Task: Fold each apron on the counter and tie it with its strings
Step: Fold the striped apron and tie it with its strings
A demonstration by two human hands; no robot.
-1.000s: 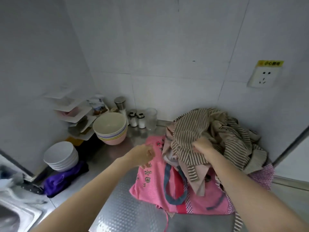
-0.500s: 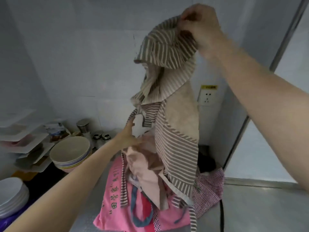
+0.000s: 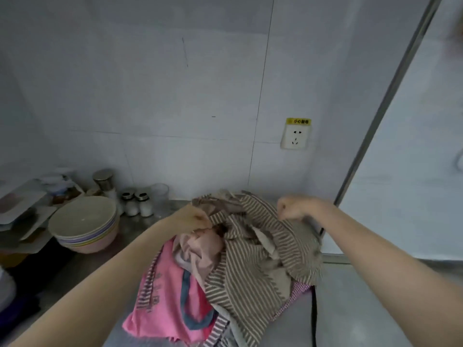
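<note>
Both hands grip the striped apron point(image 3: 253, 249), heaped on a pink apron point(image 3: 167, 291) on the steel surface point(image 3: 363, 309): left hand point(image 3: 193, 219) pinching its edge, right hand point(image 3: 292, 207) fisted on cloth. Lifting may snag tangled strings and drag the pink one along.

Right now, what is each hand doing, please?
Left hand: pinches the striped apron.
Right hand: fingers curled; whether it holds cloth cannot be told.

White tiled wall point(image 3: 155, 96) behind | wall socket point(image 3: 295, 137) above-right of grip | steel counter point(image 3: 363, 309) below | metal frame point(image 3: 383, 108) right
</note>
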